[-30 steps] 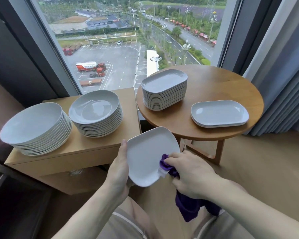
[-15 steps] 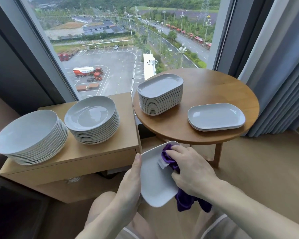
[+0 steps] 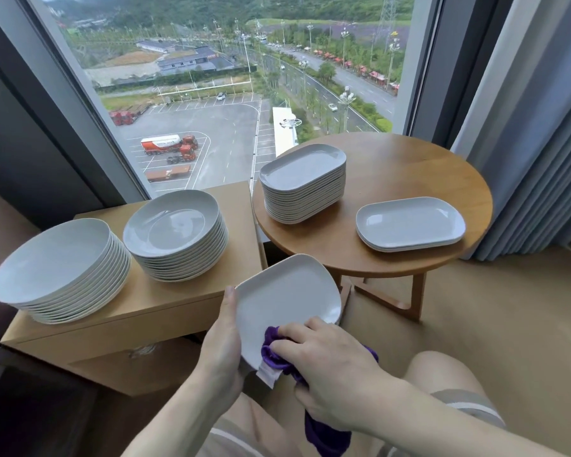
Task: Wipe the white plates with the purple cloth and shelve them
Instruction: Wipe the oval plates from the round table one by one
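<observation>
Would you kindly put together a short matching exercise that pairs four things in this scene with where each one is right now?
Things:
1. purple cloth
2. held plate
3. tall stack of rectangular plates
4. two stacks of round plates

Places:
A. on the wooden cabinet under the window
B. gripped at its edge by the left hand
C. on the round table, at its left side
D. bunched under the right hand, against the plate

Pairs: 1-D, 2-B, 3-C, 4-A
</observation>
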`<state>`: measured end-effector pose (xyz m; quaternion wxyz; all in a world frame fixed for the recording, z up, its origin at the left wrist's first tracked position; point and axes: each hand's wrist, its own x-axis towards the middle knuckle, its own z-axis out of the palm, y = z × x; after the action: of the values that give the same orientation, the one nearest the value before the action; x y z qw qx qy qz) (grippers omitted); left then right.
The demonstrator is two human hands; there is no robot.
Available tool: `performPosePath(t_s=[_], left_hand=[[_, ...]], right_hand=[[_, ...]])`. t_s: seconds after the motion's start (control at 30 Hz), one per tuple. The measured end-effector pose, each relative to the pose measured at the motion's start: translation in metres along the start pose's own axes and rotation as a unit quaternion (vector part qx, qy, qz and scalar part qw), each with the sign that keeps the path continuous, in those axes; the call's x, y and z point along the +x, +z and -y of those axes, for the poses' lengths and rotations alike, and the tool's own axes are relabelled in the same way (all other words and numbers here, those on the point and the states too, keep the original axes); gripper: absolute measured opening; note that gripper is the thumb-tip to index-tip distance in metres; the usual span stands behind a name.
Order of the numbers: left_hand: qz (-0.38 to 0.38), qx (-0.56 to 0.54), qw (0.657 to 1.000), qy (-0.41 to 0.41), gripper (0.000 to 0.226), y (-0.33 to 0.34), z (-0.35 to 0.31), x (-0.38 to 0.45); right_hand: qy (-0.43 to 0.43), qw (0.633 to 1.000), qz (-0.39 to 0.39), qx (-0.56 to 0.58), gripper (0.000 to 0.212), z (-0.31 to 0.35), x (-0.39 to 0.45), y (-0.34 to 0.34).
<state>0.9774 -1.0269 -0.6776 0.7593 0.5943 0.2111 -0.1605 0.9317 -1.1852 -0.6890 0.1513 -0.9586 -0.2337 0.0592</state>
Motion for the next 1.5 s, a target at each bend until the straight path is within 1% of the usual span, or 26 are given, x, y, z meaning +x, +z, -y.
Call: performPosePath(t_s=[0.03,0.1,0.27,0.37,0.47,0.57,0.7,0.87,1.03,1.2,1.27,1.37,1.5], left_hand=[[-0.003,0.002,1.0,0.005,0.077,0.0,-0.001,-0.001],[-0.002,0.008,1.0,0.011,0.076,0.0,0.0,-0.003],[0.006,0.03,0.999,0.018,0.066,0.001,0.001,-0.004],[0.011,0.029,0.999,0.02,0.059,0.0,0.001,-0.004],[0.02,0.034,0.999,0.011,0.058,0.002,0.003,-0.006],[0.033,0.038,0.999,0.007,0.061,0.002,0.004,-0.008],[0.036,0.043,0.998,0.0,0.064,0.003,0.006,-0.009],[0.036,0.03,0.998,-0.034,0.066,0.01,0.013,-0.009],[0.026,-0.001,0.998,-0.053,0.069,0.008,0.012,-0.006],[0.002,-0.023,0.999,-0.034,0.076,-0.002,0.011,0.004],[0.0,-0.021,1.0,-0.023,0.076,-0.004,0.008,0.006],[0.022,0.005,1.0,0.008,0.076,-0.007,0.005,0.006],[0.025,0.02,0.999,0.041,0.066,-0.006,0.003,0.002]], right_hand=[[0.01,1.0,0.005,0.001,0.033,-0.004,0.001,0.001],[0.029,0.999,0.009,0.015,0.028,-0.011,0.001,0.0],[0.084,0.996,-0.005,0.037,0.03,-0.03,0.001,-0.009],[0.12,0.992,-0.024,0.034,0.027,-0.044,0.004,-0.009],[0.154,0.987,-0.042,0.038,0.029,-0.056,0.008,-0.009],[0.165,0.984,-0.059,0.041,0.034,-0.061,0.011,-0.011],[0.148,0.986,-0.07,0.044,0.035,-0.055,0.012,-0.013],[0.085,0.994,-0.054,0.05,0.047,-0.029,0.008,-0.011],[0.008,0.998,-0.037,0.042,0.044,-0.006,0.005,-0.007],[-0.055,0.998,-0.008,0.043,0.034,0.006,0.001,-0.009],[-0.055,0.998,0.004,0.039,0.032,0.005,0.0,-0.009],[-0.037,0.999,0.011,0.02,0.033,-0.003,0.002,-0.006],[0.014,1.0,0.008,0.012,0.029,-0.021,0.005,-0.006]])
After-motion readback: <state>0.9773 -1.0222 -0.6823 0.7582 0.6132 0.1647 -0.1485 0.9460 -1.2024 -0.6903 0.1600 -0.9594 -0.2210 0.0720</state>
